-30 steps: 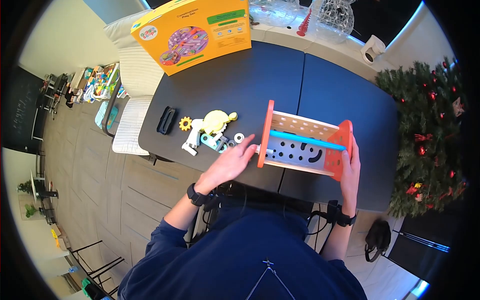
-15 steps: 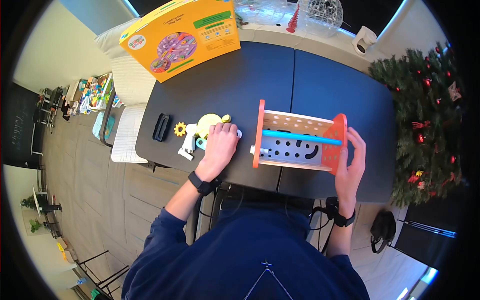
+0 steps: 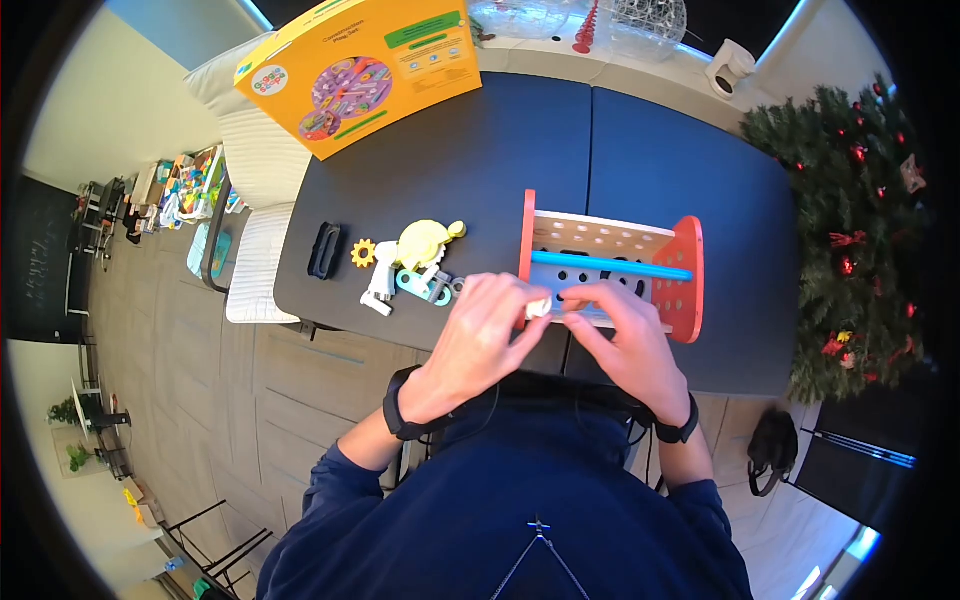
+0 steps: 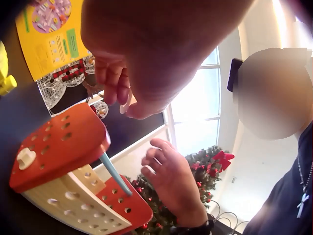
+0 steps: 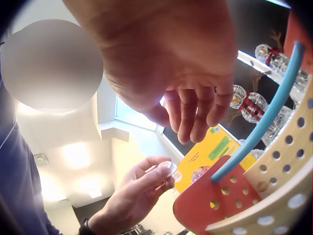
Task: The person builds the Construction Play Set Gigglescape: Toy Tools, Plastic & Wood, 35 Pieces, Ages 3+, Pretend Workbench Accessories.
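My left hand (image 3: 481, 338) pinches a small white ring (image 3: 539, 307) between thumb and fingers, in front of the toolbox's left end; the ring also shows in the right wrist view (image 5: 171, 169). Close to it, my right hand (image 3: 628, 340) has its fingers loosely bent, with nothing seen in them. Behind both hands stands the toolbox, with red end panels (image 3: 688, 280), perforated wooden sides and a blue rod (image 3: 610, 264) across the top. A white bolt head (image 4: 26, 158) sits in the outer face of one red panel in the left wrist view.
Left of the toolbox on the dark table (image 3: 520, 130) lie a yellow round piece (image 3: 422, 243), a yellow gear (image 3: 363, 253), a teal strip (image 3: 412, 284), white parts and a black tray (image 3: 325, 250). A yellow box (image 3: 360, 75) stands at the back left.
From the loose parts, my left hand has moved right with the white ring in its fingers. My right hand has left the toolbox's right end and come over beside the left.
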`<state>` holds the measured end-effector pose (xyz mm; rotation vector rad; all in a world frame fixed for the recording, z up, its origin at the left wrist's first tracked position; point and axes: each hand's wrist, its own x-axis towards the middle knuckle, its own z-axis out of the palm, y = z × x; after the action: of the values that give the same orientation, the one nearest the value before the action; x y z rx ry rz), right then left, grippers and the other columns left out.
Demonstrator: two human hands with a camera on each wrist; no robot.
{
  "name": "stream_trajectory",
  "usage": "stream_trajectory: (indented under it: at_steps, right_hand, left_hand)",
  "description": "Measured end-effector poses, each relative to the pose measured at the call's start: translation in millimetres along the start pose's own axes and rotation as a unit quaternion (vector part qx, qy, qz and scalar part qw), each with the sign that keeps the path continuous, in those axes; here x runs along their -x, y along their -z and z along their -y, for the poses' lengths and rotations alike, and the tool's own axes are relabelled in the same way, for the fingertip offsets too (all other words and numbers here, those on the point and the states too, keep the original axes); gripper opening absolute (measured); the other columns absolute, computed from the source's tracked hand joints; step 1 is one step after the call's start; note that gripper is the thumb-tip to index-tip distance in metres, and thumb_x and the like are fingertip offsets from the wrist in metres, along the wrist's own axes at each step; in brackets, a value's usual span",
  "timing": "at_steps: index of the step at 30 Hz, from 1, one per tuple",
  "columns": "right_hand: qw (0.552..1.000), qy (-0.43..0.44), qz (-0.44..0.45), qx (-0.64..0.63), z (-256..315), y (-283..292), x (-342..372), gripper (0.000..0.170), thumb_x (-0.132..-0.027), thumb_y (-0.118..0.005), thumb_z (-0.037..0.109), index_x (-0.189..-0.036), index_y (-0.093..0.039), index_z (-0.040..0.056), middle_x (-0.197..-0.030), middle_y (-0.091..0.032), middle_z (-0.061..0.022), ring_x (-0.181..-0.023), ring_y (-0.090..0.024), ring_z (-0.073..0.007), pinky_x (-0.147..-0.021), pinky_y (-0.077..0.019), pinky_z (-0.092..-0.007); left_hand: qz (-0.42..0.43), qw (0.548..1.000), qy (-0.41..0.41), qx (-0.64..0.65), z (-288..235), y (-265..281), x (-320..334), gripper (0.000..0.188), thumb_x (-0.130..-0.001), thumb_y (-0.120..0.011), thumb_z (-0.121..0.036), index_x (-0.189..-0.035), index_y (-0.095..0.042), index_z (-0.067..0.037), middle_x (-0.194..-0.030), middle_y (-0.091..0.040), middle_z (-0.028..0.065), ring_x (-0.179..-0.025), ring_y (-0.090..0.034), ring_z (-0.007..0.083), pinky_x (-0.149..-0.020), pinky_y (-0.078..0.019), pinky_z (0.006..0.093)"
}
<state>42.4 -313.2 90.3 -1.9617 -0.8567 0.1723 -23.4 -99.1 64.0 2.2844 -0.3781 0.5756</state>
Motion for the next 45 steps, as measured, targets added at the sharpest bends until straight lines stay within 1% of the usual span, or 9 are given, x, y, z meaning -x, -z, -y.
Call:
stream_trajectory:
  at_steps: [7, 13, 16, 18, 23, 27, 33, 42, 45]
  right_hand:
    - [0.996, -0.056, 0.062, -0.038, 0, -3, -6, 0.025, -0.100, -0.074, 0.017, -0.117, -0.063, 0.0023, -0.107, -0.076, -0.0156, -0.103, -0.075, -0.0338, -0.086, -0.0580, -0.0419]
    - [0.986, -0.113, 0.094, -0.073, -17, -6, -9, 0.027, -0.103, -0.072, 0.017, -0.118, -0.060, -0.0009, -0.111, -0.077, -0.0177, -0.105, -0.077, -0.0338, -0.090, -0.0586, -0.0426]
    - [0.984, -0.131, 0.113, -0.042, -33, -5, -7, 0.025, -0.103, -0.070, 0.015, -0.119, -0.060, -0.0019, -0.110, -0.078, -0.0188, -0.103, -0.077, -0.0337, -0.088, -0.0584, -0.0437]
    - [0.981, -0.149, 0.128, 0.000, -44, -8, -8, 0.024, -0.103, -0.068, 0.014, -0.119, -0.061, -0.0024, -0.108, -0.078, -0.0194, -0.103, -0.078, -0.0335, -0.087, -0.0580, -0.0444]
    - [0.964, -0.195, 0.165, 0.068, -67, -23, -20, 0.024, -0.101, -0.069, 0.016, -0.115, -0.065, -0.0018, -0.104, -0.079, -0.0184, -0.102, -0.077, -0.0349, -0.085, -0.0568, -0.0440]
    - [0.953, -0.183, 0.201, 0.136, -81, -31, -27, 0.026, -0.098, -0.071, 0.018, -0.114, -0.067, -0.0012, -0.101, -0.080, -0.0163, -0.102, -0.076, -0.0358, -0.087, -0.0553, -0.0443]
    - [0.953, -0.184, 0.199, 0.134, -95, -42, -33, 0.027, -0.098, -0.072, 0.022, -0.114, -0.070, 0.0015, -0.103, -0.080, -0.0139, -0.108, -0.073, -0.0349, -0.089, -0.0545, -0.0478]
    - [0.947, -0.197, 0.232, 0.106, -95, -41, -42, 0.028, -0.098, -0.072, 0.025, -0.115, -0.067, 0.0037, -0.100, -0.080, -0.0139, -0.102, -0.075, -0.0322, -0.088, -0.0547, -0.0443]
    - [0.946, -0.202, 0.234, 0.101, -97, -42, -42, 0.028, -0.099, -0.072, 0.025, -0.116, -0.067, 0.0042, -0.097, -0.079, -0.0144, -0.100, -0.075, -0.0322, -0.086, -0.0553, -0.0442]
  left_hand:
    - [0.019, 0.999, -0.035, -0.026, 4, -11, 3, 0.045, -0.077, -0.088, 0.000, -0.116, -0.067, -0.008, -0.096, -0.069, 0.0051, -0.089, -0.064, 0.0271, -0.087, -0.0462, 0.0410]
    - [0.057, 0.997, -0.043, -0.038, 5, -7, 3, 0.047, -0.080, -0.088, -0.007, -0.122, -0.067, -0.008, -0.105, -0.069, 0.0058, -0.105, -0.065, 0.0268, -0.094, -0.0461, 0.0414]
    - [0.007, 0.999, -0.003, 0.033, 11, -2, 12, 0.037, -0.088, -0.082, -0.009, -0.121, -0.066, -0.007, -0.110, -0.069, 0.0069, -0.110, -0.064, 0.0252, -0.097, -0.0466, 0.0409]
    - [-0.035, 0.983, 0.132, 0.125, 21, -8, 19, 0.034, -0.092, -0.080, -0.010, -0.123, -0.066, -0.005, -0.109, -0.068, 0.0088, -0.108, -0.065, 0.0239, -0.095, -0.0477, 0.0378]
    - [-0.029, 0.859, 0.407, 0.309, 62, -36, 29, 0.020, -0.107, -0.070, -0.021, -0.110, -0.055, -0.007, -0.097, -0.056, 0.0011, -0.090, -0.053, 0.0080, -0.083, -0.0454, 0.0283]
    - [-0.005, 0.840, 0.400, 0.367, 84, -57, 39, 0.029, -0.113, -0.060, -0.037, -0.108, -0.051, -0.010, -0.091, -0.047, -0.0045, -0.085, -0.045, 0.0056, -0.080, -0.0424, 0.0247]
    - [0.016, 0.749, 0.439, 0.496, 104, -74, 43, 0.025, -0.114, -0.057, -0.033, -0.105, -0.054, -0.010, -0.091, -0.049, -0.0049, -0.084, -0.049, 0.0062, -0.080, -0.0448, 0.0247]
    - [0.069, 0.789, 0.463, 0.399, 108, -82, 53, 0.024, -0.115, -0.054, -0.031, -0.106, -0.057, -0.009, -0.084, -0.055, -0.0039, -0.065, -0.048, 0.0047, -0.061, -0.0414, 0.0231]
    - [0.141, 0.759, 0.505, 0.387, 104, -68, 48, 0.029, -0.116, -0.052, -0.035, -0.105, -0.057, -0.009, -0.078, -0.053, -0.0056, -0.059, -0.044, 0.0037, -0.054, -0.0365, 0.0232]
